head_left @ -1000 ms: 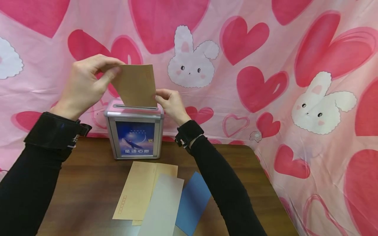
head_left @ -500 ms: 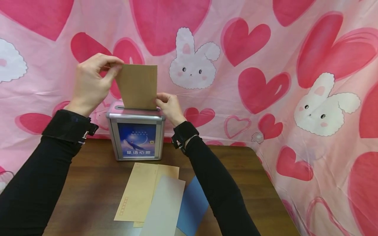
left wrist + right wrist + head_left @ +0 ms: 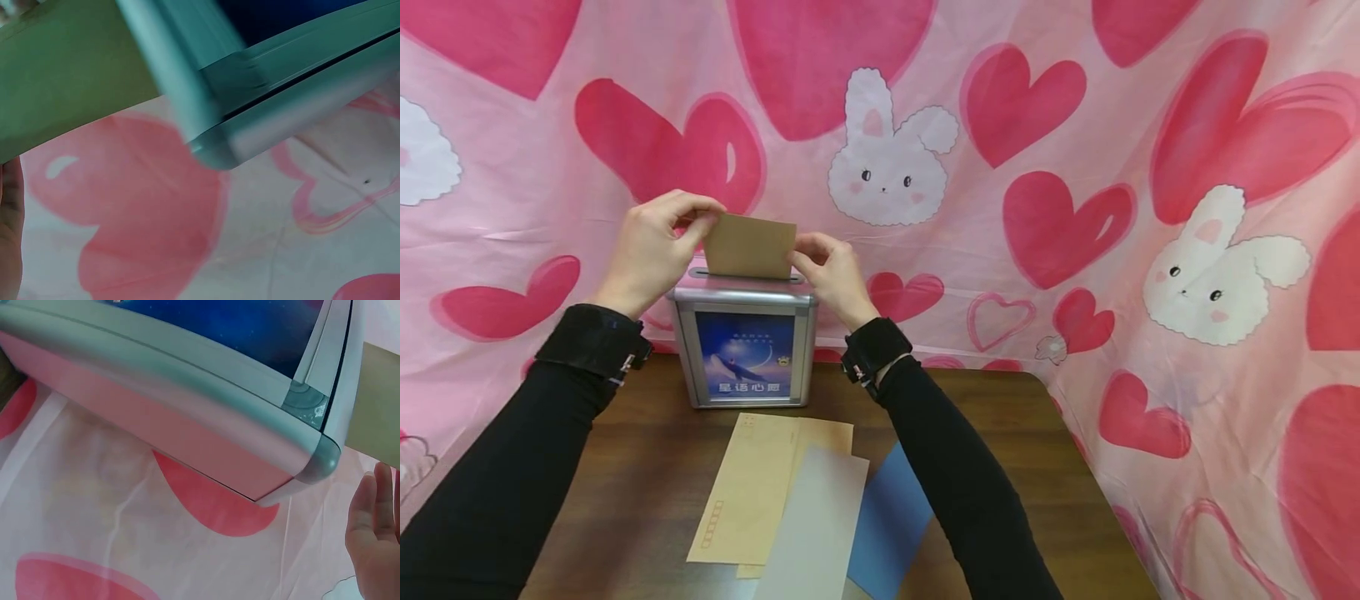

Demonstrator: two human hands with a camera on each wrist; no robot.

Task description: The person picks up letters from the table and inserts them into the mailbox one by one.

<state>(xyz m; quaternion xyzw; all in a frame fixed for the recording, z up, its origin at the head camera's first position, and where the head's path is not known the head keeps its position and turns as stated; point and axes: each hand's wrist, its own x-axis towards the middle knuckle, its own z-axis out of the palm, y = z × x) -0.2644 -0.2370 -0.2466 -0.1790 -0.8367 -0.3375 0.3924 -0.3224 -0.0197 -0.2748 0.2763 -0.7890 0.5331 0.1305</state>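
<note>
Brown paper (image 3: 749,248) is being held upright in the box slot (image 3: 700,272), opposite sides pinched by left hand (image 3: 651,248) and right hand (image 3: 837,273).

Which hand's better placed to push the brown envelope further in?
Probably the left hand: it pinches the brown envelope at its upper left corner, above the slot, leaving room to push down. The right hand holds the right edge lower, nearer the slot, better for guiding.

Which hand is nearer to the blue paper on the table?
Right. The right hand is beyond the blue paper, at the right edge of the brown paper; the left hand is farther off, to the left, at the brown paper's upper left corner.
</note>
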